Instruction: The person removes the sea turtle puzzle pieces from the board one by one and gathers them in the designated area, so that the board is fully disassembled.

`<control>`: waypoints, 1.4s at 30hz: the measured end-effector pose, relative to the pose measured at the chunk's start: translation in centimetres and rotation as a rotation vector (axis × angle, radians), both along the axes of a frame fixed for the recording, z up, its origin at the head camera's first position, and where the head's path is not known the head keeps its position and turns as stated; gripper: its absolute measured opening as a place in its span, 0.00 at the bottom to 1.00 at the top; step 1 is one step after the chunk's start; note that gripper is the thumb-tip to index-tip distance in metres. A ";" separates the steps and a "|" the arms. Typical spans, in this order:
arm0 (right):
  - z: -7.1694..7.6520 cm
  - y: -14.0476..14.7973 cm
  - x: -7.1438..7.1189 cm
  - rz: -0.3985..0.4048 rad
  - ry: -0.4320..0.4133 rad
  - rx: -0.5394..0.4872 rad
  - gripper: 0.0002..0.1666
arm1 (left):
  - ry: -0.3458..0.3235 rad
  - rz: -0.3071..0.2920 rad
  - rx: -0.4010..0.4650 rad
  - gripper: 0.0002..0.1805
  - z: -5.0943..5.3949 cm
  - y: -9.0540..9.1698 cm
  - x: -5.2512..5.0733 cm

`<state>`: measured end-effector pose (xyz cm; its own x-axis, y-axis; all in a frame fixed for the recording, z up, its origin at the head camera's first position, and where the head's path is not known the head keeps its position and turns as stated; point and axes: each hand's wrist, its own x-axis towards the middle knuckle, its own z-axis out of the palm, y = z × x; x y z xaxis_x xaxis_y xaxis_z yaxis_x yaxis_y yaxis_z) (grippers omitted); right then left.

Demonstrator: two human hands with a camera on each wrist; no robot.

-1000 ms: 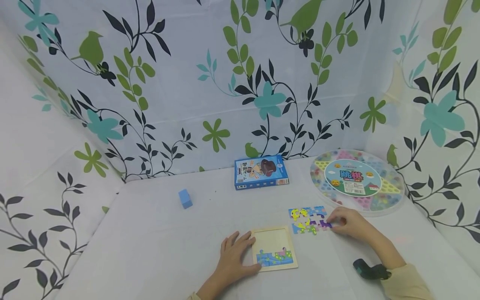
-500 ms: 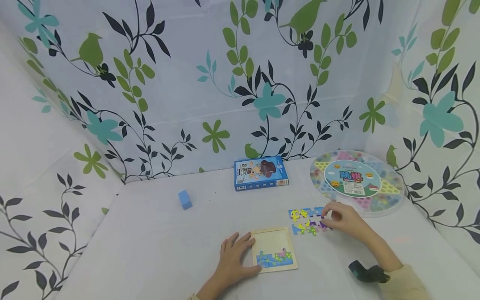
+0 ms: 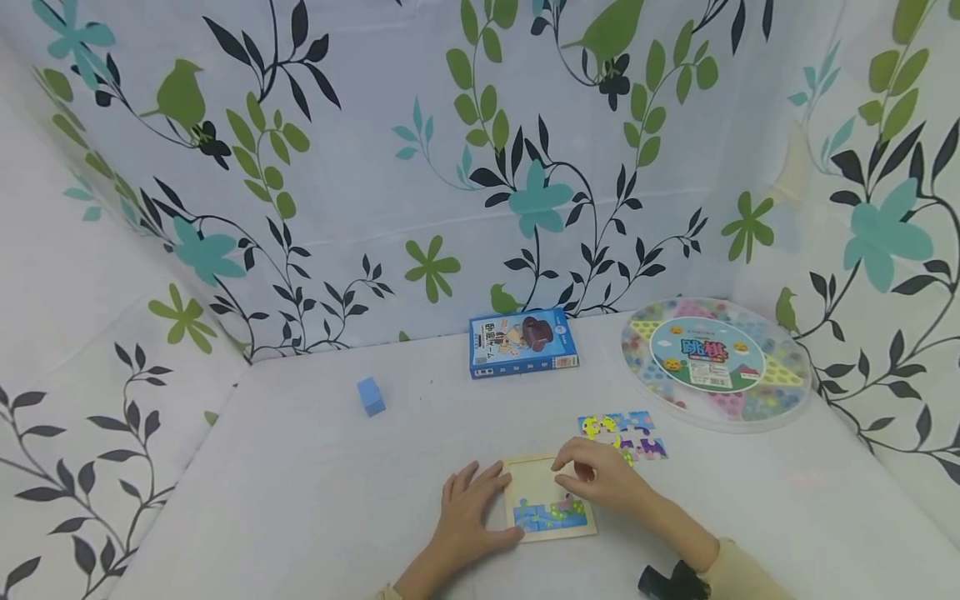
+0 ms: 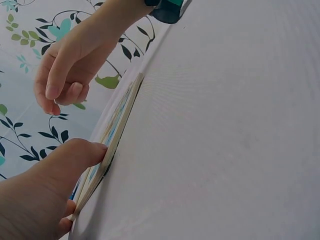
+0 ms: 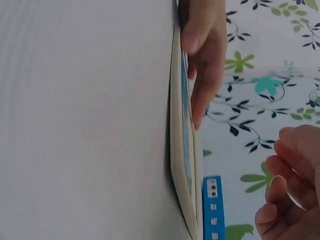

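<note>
A square wooden puzzle tray (image 3: 588, 492) lies on the white table, blue jigsaw pieces (image 3: 543, 517) filling its lower part. At its left side my left hand (image 3: 467, 512) holds it, the thumb on the near corner and a finger at the far corner. In the left wrist view the left thumb (image 4: 90, 152) presses on the tray's rim (image 4: 125, 110). Over the tray's right side hovers my right hand (image 3: 607, 479), thumb and index apart, other fingers loosely curled. No piece shows in it. Behind it lie loose jigsaw pieces (image 3: 645, 442), partly hidden.
A blue game box (image 3: 522, 343) lies at the back of the table. To its right is a round Chinese checkers set (image 3: 708, 358). A small blue block (image 3: 371, 397) sits on the left. Patterned cloth (image 3: 337, 167) hangs behind the table.
My right hand has moved left and nearer, from the loose pieces to above the tray's right side. My left hand and the tray have stayed in place.
</note>
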<state>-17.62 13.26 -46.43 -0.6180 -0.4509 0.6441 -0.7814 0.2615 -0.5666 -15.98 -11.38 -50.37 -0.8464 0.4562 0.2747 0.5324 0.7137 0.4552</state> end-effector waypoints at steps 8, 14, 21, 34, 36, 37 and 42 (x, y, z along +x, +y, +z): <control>0.9 -3.1 1.8 0.097 0.019 -0.093 0.15 | -0.008 -0.010 -0.001 0.37 0.0 -0.1 0.0; 0.6 -3.8 2.7 0.125 -0.016 -0.068 0.13 | 0.027 -0.016 0.010 0.37 -0.1 -0.2 -0.2; 0.1 -3.7 2.5 0.150 -0.089 -0.090 0.13 | 0.046 -0.021 0.008 0.37 -0.1 -0.2 -0.3; -3.2 -3.3 1.1 0.139 -0.168 0.037 0.17 | 0.032 -0.056 -0.008 0.42 0.2 -0.3 -0.3; -3.2 -3.3 1.1 0.135 -0.195 0.051 0.18 | 0.034 -0.058 -0.013 0.43 0.3 -0.3 -0.3; -3.2 -3.3 1.1 0.134 -0.215 0.056 0.18 | 0.030 -0.057 -0.014 0.43 0.3 -0.3 -0.3; -3.0 -3.2 1.4 0.131 -0.319 0.069 0.16 | 0.024 -0.055 0.000 0.42 0.2 -0.3 -0.1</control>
